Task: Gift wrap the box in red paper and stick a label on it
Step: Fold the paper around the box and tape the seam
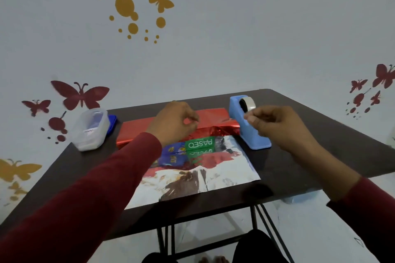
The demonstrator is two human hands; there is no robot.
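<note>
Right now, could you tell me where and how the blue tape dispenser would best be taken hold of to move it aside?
Grip the blue tape dispenser across its two flat long sides, low on the body, coming from above and the right. It stands upright beside the red-wrapped box, and the tape roll sits on top at its far end. The right hand is nearest, though it seems to be pinching the tape end.

Single view, worn on my head, looking forward and down over the dark rectangular tabletop from its near edge. Table sits close, in the lower half; the pale wall with butterfly stickers fills everything beyond it.
</note>
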